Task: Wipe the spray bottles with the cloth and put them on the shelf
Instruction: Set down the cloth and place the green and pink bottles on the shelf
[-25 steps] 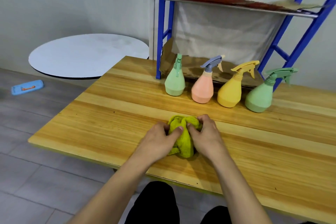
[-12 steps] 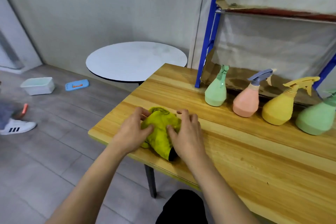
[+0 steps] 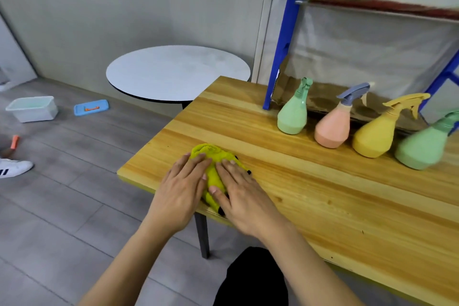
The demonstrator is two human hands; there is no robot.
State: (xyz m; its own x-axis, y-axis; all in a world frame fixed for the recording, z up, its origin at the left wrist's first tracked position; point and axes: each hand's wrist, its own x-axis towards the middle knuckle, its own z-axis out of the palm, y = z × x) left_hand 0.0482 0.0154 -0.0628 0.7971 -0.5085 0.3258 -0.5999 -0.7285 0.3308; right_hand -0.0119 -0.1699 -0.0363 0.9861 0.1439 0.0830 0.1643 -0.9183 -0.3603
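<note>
A yellow-green cloth (image 3: pixel 214 169) lies bunched near the left front corner of the wooden table (image 3: pixel 323 196). My left hand (image 3: pixel 180 189) and my right hand (image 3: pixel 239 196) rest flat on it, fingers straight, pressing it down. Several spray bottles stand in a row at the back right: a light green one (image 3: pixel 291 114), a pink one with a grey-blue trigger (image 3: pixel 334 126), a yellow one (image 3: pixel 376 135) and a green one (image 3: pixel 422 148) at the frame's edge. Behind them rises the blue-framed shelf (image 3: pixel 282 52), with an upper shelf board (image 3: pixel 382 5).
A round white table (image 3: pixel 177 73) stands to the left behind the wooden table. On the grey floor lie a clear plastic tub (image 3: pixel 32 108), a blue lid (image 3: pixel 91 107), an orange object (image 3: pixel 15 141) and a person's white shoe (image 3: pixel 13 167).
The view has swung left, so the bottles sit further right in frame. My hands have flattened from gripping the bunched cloth to pressing on it with straight fingers.
</note>
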